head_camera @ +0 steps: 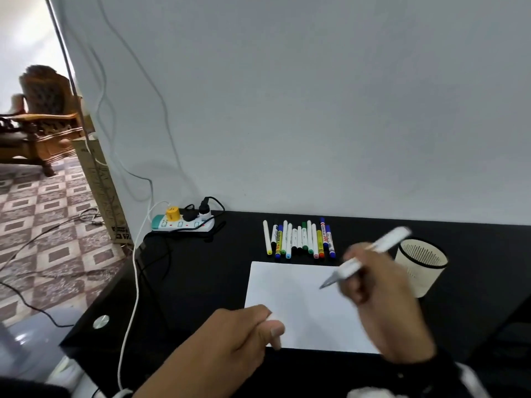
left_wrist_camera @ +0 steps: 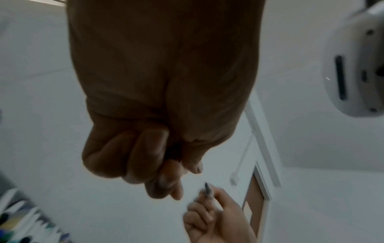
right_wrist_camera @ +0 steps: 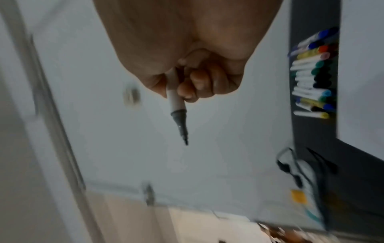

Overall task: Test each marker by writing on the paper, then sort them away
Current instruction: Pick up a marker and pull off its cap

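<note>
On the black desk [head_camera: 201, 282] lies a blank white sheet of paper [head_camera: 296, 300]. Behind it, several capped markers [head_camera: 298, 239] [right_wrist_camera: 311, 74] lie in a row. My right hand [head_camera: 353, 271] [right_wrist_camera: 187, 85] grips a white marker [head_camera: 373, 248] [right_wrist_camera: 176, 105], uncapped, its grey tip pointing down-left just above the sheet's right part. My left hand [head_camera: 267, 326] [left_wrist_camera: 166, 172] is curled into a fist over the sheet's near left corner. A small pale piece, apparently the marker's cap [head_camera: 270, 316], shows between thumb and fingers. The right hand [left_wrist_camera: 207, 218] and the marker tip show in the left wrist view too.
A white slotted pen cup [head_camera: 421, 262] stands right of the paper, close behind my right hand. A power strip [head_camera: 184, 222] with plugs sits at the desk's back left, and a white cable [head_camera: 135, 282] runs along the left edge. A white wall rises directly behind.
</note>
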